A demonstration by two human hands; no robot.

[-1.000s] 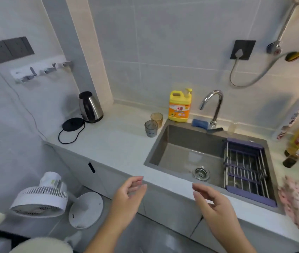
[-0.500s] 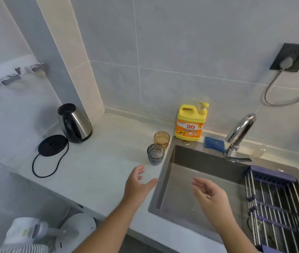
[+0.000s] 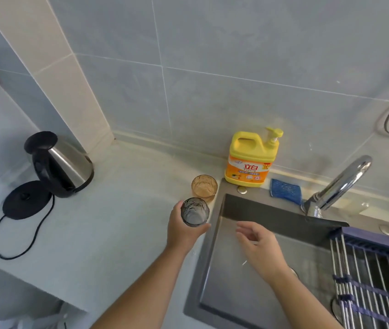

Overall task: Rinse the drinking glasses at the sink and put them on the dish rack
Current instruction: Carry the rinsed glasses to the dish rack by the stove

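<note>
The grey glass (image 3: 194, 213), untouched half a second ago, is now grasped by the left hand (image 3: 182, 233) just left of the sink (image 3: 199, 281); the right hand (image 3: 260, 250) is held relaxed (empty) over it. Rinsing can be begun; the amber glass (image 3: 204, 187) is left beside the sink.

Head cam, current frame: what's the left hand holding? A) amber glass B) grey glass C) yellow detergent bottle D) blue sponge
B: the left hand has its fingers curled round the grey glass, while the amber glass stands untouched on the counter just behind it.
</note>
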